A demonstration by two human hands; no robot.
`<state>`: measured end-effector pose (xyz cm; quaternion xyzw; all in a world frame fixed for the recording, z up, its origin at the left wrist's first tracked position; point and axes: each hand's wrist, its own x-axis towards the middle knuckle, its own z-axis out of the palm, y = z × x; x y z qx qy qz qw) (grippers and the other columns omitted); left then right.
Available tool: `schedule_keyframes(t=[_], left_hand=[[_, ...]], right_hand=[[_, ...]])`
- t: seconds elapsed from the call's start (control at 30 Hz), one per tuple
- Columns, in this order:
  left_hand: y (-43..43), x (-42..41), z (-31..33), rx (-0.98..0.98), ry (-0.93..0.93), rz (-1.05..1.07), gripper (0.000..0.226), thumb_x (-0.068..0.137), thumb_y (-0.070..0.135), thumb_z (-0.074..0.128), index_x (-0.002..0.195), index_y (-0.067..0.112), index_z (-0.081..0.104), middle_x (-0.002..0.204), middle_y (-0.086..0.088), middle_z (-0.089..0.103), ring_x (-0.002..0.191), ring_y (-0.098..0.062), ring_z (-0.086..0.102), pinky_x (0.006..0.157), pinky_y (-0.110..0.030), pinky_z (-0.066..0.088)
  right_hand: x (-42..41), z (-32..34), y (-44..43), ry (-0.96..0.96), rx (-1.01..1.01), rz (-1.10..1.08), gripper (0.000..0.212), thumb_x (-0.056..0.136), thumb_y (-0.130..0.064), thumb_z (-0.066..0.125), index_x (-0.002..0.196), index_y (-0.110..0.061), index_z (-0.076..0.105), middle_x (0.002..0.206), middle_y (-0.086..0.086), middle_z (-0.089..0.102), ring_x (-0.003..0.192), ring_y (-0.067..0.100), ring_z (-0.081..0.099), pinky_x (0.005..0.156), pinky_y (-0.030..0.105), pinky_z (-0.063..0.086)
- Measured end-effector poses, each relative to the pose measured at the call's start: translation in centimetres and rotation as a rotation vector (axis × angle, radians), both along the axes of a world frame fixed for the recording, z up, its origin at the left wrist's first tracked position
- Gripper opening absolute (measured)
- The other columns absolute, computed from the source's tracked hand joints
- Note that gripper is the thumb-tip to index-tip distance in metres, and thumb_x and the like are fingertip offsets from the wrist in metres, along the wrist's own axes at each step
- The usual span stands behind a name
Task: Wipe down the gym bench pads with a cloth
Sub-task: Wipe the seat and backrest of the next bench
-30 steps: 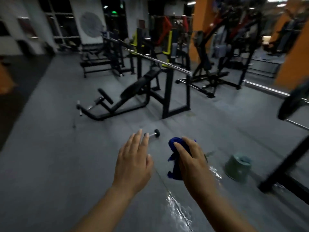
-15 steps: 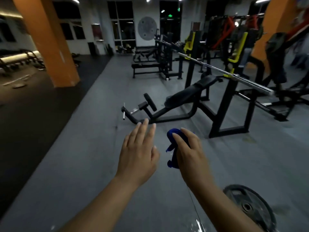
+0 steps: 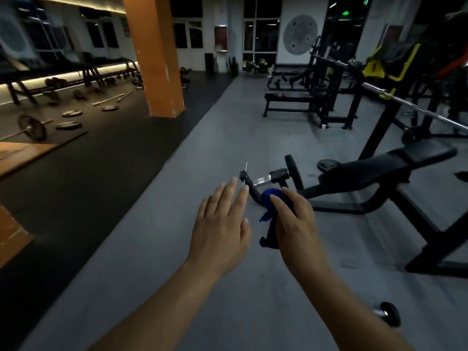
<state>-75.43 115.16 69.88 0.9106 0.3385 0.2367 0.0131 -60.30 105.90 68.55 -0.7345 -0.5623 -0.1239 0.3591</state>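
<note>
The decline bench (image 3: pixel 379 166) stands on the grey floor to the right of the hands. Its long axis runs from the leg roller (image 3: pixel 293 171) at the near left end up and away to the right. The head end reaches under the barbell (image 3: pixel 405 103), which rests on the black rack. The pad is black and smooth with a dull sheen. It is one long strip that bends partway along, with the right part sitting higher than the left.

The right hand (image 3: pixel 296 225) is held out in front of the person, its back to the camera. Its fingers are curled round a bunched blue cloth (image 3: pixel 269 198). The cloth hangs with its long axis roughly up and down: a bright blue wad shows above the fingers and a darker tail droops below the palm. The cloth is in the air, near the bench's foot end but not touching the pad.

The left hand (image 3: pixel 220 224) is just beside it, palm down with straight fingers close together, holding nothing.

A weight plate (image 3: pixel 329 164) lies flat on the floor behind the bench. A small dumbbell (image 3: pixel 387 314) lies at the lower right. A flat bench (image 3: pixel 288 98) stands further back, and an orange pillar (image 3: pixel 157 54) rises on the left. Loose plates (image 3: pixel 68 125) lie on the dark mat beyond it.
</note>
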Motion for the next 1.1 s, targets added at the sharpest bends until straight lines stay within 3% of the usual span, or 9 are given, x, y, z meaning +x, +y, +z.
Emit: schedule_keyframes(t=[0.07, 0.23, 0.33, 0.43, 0.6, 0.73, 0.9, 1.1], left_hand=[[5.5, 1.5, -0.1, 0.008, 0.015, -0.03, 0.066, 0.095, 0.037, 0.027, 0.159, 0.025, 0.014, 0.168, -0.001, 0.008, 0.154, -0.019, 0.008, 0.124, -0.043, 0.017], [17.1, 6.6, 0.5, -0.011, 0.035, -0.082, 0.065, 0.096, 0.037, 0.024, 0.159, 0.025, 0.014, 0.168, -0.001, 0.009, 0.154, -0.02, 0.008, 0.124, -0.044, 0.017], [23.8, 10.9, -0.1, -0.013, 0.029, -0.113, 0.065, 0.095, 0.037, 0.024, 0.158, 0.025, 0.013, 0.168, -0.002, 0.011, 0.154, -0.02, 0.009, 0.123, -0.045, 0.019], [30.9, 16.0, -0.9, 0.003, 0.035, -0.14, 0.064, 0.095, 0.036, 0.026, 0.157, 0.024, 0.016, 0.167, -0.003, 0.015, 0.153, -0.022, 0.013, 0.122, -0.045, 0.023], [42.4, 25.3, -1.7, 0.026, 0.058, -0.131, 0.063, 0.095, 0.035, 0.031, 0.156, 0.022, 0.023, 0.165, -0.005, 0.02, 0.152, -0.023, 0.019, 0.121, -0.044, 0.022], [50.8, 31.2, -2.0, -0.014, 0.091, -0.143, 0.065, 0.094, 0.037, 0.027, 0.157, 0.022, 0.023, 0.167, -0.003, 0.016, 0.153, -0.022, 0.015, 0.122, -0.043, 0.019], [61.3, 38.5, -2.8, -0.034, 0.122, -0.218, 0.066, 0.094, 0.037, 0.023, 0.158, 0.023, 0.019, 0.167, -0.003, 0.012, 0.154, -0.021, 0.011, 0.123, -0.045, 0.021], [73.6, 49.3, -4.6, -0.053, 0.122, -0.395, 0.067, 0.091, 0.036, 0.024, 0.157, 0.021, 0.026, 0.166, -0.004, 0.018, 0.152, -0.023, 0.018, 0.121, -0.047, 0.024]], right_hand=[[1.4, -0.1, 5.4, 0.019, -0.005, 0.005, 0.081, 0.068, 0.005, 0.085, 0.14, -0.007, 0.05, 0.148, 0.005, 0.03, 0.133, 0.031, 0.042, 0.099, 0.045, 0.052], [5.9, 0.6, 16.5, -0.023, -0.048, -0.059, 0.08, 0.064, 0.003, 0.088, 0.137, -0.005, 0.055, 0.147, 0.015, 0.042, 0.134, 0.035, 0.043, 0.107, 0.038, 0.038], [9.6, 0.4, 23.6, -0.027, -0.044, -0.093, 0.07, 0.073, 0.002, 0.082, 0.138, -0.006, 0.055, 0.148, 0.015, 0.043, 0.136, 0.036, 0.042, 0.109, 0.044, 0.041], [14.2, -0.5, 30.7, -0.029, -0.038, -0.113, 0.07, 0.076, 0.002, 0.08, 0.14, -0.007, 0.053, 0.149, 0.012, 0.041, 0.137, 0.031, 0.04, 0.11, 0.037, 0.038], [24.0, -1.8, 42.2, 0.005, -0.037, -0.141, 0.064, 0.079, 0.002, 0.078, 0.138, -0.007, 0.055, 0.147, 0.014, 0.044, 0.134, 0.033, 0.043, 0.108, 0.041, 0.04], [29.6, -1.9, 50.5, 0.023, -0.037, -0.162, 0.052, 0.089, -0.008, 0.064, 0.139, -0.007, 0.053, 0.146, 0.014, 0.044, 0.133, 0.034, 0.044, 0.108, 0.043, 0.042], [36.2, -2.8, 59.3, 0.063, -0.063, -0.199, 0.072, 0.077, 0.003, 0.079, 0.141, -0.008, 0.048, 0.144, 0.015, 0.044, 0.13, 0.034, 0.048, 0.104, 0.049, 0.048], [44.7, -5.7, 69.0, 0.02, -0.119, -0.389, 0.057, 0.084, 0.004, 0.072, 0.138, -0.007, 0.056, 0.145, 0.014, 0.045, 0.132, 0.029, 0.045, 0.106, 0.04, 0.046]])
